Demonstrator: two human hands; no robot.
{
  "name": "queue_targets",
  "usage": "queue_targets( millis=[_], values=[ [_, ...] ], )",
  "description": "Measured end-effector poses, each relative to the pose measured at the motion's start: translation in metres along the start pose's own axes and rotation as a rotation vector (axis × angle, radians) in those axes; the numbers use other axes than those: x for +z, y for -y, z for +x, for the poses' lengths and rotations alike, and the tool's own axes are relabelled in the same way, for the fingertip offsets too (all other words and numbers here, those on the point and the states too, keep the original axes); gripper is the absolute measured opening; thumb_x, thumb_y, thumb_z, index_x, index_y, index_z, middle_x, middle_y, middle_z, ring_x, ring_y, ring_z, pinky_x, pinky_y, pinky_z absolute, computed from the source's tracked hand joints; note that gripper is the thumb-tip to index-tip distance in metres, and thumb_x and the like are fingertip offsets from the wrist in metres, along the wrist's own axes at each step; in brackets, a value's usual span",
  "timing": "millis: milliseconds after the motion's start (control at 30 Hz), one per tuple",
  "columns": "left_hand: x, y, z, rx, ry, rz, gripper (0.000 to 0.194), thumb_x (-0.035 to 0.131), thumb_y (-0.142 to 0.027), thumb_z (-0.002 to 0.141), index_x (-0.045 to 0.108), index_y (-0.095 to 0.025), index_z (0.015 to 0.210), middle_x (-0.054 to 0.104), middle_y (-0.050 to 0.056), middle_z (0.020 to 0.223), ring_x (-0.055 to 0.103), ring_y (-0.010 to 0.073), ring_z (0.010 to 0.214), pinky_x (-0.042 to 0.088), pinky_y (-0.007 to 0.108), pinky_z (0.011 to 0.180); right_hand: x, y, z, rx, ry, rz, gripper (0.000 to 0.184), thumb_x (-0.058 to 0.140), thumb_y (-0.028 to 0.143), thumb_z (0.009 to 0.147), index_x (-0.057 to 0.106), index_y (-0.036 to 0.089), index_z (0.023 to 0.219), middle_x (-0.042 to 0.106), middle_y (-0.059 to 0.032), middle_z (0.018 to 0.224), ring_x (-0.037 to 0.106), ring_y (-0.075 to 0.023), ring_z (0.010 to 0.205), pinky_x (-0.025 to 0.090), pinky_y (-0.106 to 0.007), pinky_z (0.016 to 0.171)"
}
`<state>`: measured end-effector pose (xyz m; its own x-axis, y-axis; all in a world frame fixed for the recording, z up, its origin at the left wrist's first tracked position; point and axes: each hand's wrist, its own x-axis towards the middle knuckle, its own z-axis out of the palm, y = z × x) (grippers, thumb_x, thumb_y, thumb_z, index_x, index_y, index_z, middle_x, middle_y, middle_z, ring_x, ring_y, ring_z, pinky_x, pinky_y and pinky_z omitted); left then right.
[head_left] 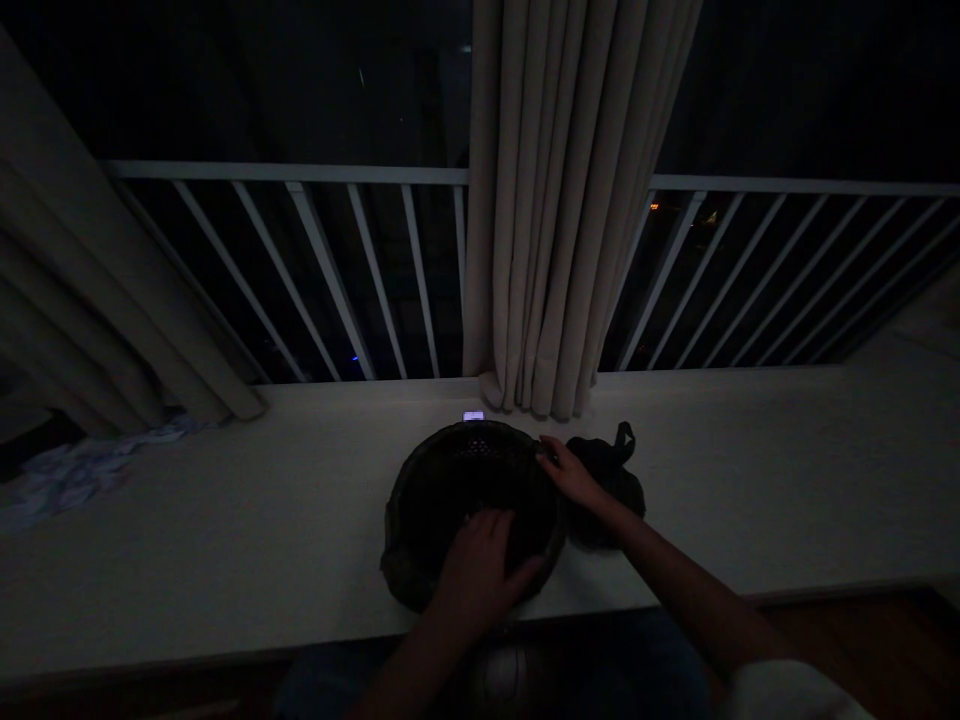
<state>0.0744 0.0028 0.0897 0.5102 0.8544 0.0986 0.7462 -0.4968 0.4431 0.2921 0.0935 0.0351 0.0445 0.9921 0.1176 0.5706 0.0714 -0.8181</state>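
Observation:
A round dark basket [420, 480] sits on a pale ledge [225, 520] in very dim light. My left hand [484, 565] reaches into the basket from the near side, fingers curled inside it; what they touch is too dark to make out. My right hand [568, 472] rests on the basket's right rim, fingers bent over the edge. A dark bag with a loop strap [619, 470] lies right beside the basket, just behind my right hand.
A small lit device [473, 416] lies behind the basket. A beige curtain [570, 220] hangs at the centre, another at the left [90, 300]. White window railing [300, 270] runs behind. Crumpled cloth [82, 470] lies at far left.

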Motion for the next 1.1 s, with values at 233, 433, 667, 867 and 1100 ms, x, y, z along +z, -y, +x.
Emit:
queue_targets(
  millis=[233, 433, 667, 867, 1100],
  values=[
    [-0.035, 0.126, 0.022, -0.44, -0.567, -0.363, 0.048, 0.045, -0.044, 0.08, 0.052, -0.013, 0.116, 0.054, 0.017, 0.124, 0.049, 0.0276, 0.117, 0.038, 0.043, 0.098, 0.023, -0.015, 0.0, 0.17, 0.011, 0.329, 0.046, 0.049, 0.024, 0.072, 0.05, 0.019, 0.118, 0.06, -0.0073, 0.118, 0.053, -0.0193, 0.111, 0.034, -0.037, 0.102],
    [-0.02, 0.166, 0.014, -0.582, -0.475, -0.719, 0.047, 0.047, -0.048, 0.076, 0.059, -0.015, 0.106, 0.06, 0.013, 0.121, 0.051, 0.026, 0.116, 0.034, 0.04, 0.1, 0.011, -0.005, -0.012, 0.293, -0.006, 0.626, 0.038, 0.055, 0.041, 0.073, 0.06, 0.019, 0.104, 0.063, -0.006, 0.11, 0.057, -0.0205, 0.102, 0.04, -0.035, 0.094],
    [-0.019, 0.165, 0.007, -0.536, -0.318, -0.813, 0.047, 0.042, -0.053, 0.077, 0.065, -0.017, 0.098, 0.067, 0.008, 0.109, 0.058, 0.0266, 0.104, 0.046, 0.037, 0.083, -0.018, -0.016, -0.026, 0.497, 0.079, 0.762, 0.025, 0.068, 0.037, 0.064, 0.065, 0.016, 0.077, 0.065, -0.0016, 0.079, 0.058, -0.0131, 0.071, 0.045, -0.023, 0.063],
    [-0.014, 0.166, 0.004, -0.646, -0.286, -0.947, 0.047, 0.045, -0.056, 0.076, 0.065, -0.018, 0.096, 0.069, 0.008, 0.102, 0.062, 0.0243, 0.093, 0.048, 0.035, 0.074, -0.018, -0.026, -0.028, 0.625, 0.025, 0.951, 0.015, 0.07, 0.026, 0.064, 0.064, 0.02, 0.076, 0.064, 0.0038, 0.074, 0.058, -0.008, 0.066, 0.043, -0.017, 0.055],
    [-0.014, 0.166, 0.004, -0.66, -0.317, -1.004, 0.043, 0.052, -0.055, 0.072, 0.068, -0.02, 0.092, 0.071, 0.007, 0.095, 0.062, 0.0255, 0.092, 0.048, 0.039, 0.077, -0.011, -0.041, -0.021, 0.623, 0.2, 1.21, 0.004, 0.059, 0.018, 0.073, 0.063, 0.016, 0.074, 0.067, -0.0008, 0.072, 0.062, -0.0114, 0.065, 0.048, -0.023, 0.066]
  ],
)
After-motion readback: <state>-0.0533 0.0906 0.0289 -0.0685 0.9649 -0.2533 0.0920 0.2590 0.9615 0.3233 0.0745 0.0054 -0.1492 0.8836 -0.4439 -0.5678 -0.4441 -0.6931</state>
